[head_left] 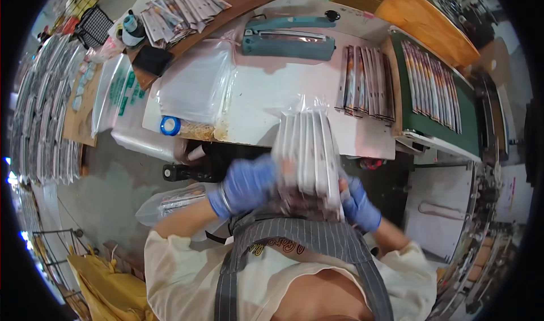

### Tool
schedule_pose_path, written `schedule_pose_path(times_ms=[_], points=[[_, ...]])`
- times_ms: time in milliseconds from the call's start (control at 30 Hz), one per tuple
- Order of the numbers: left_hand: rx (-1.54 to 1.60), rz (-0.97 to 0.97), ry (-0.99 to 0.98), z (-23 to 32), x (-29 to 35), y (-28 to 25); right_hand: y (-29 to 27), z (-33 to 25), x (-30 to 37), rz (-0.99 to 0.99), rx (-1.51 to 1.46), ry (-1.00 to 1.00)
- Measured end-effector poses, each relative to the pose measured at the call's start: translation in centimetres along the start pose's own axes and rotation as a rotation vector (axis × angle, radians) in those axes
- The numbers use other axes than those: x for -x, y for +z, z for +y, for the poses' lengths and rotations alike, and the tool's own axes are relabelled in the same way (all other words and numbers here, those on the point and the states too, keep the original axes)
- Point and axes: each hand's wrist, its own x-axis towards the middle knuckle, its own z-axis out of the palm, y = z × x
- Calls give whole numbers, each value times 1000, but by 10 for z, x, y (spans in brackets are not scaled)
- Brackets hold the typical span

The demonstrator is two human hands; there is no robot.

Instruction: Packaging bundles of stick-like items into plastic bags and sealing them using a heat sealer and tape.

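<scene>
Between my hands, in front of my apron, is a bundle of flat booklet-like packets point(309, 156) stood on edge in a clear plastic bag. The bag's loose clear end point(306, 103) reaches over the front edge of the white table. My left hand point(249, 185), in a blue glove with bare fingertips showing, presses on the bundle's left side and is smeared by motion. On the opposite side my right hand point(360, 205), gloved likewise, grips the bundle; its lower fingers are partly hidden. The bundle's lower end is blurred against the apron.
A teal bag sealer point(289, 40) stands at the table's back. Clear bags point(195, 86) and a blue-rimmed tape roll point(170, 125) lie left. Rows of packets point(365, 83) sit right, more on a green board point(433, 88). Bundles point(45, 111) are piled far left.
</scene>
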Motion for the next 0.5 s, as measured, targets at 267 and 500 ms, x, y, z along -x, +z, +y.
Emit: schedule_pose_path(times_ms=[267,500], points=[[419,493,-574,-50,-127,-120,-70,-128,-117,333,1171,-677],[587,534,-320,-52,-146,-80,-28,-102,-177,627,1410,-989]])
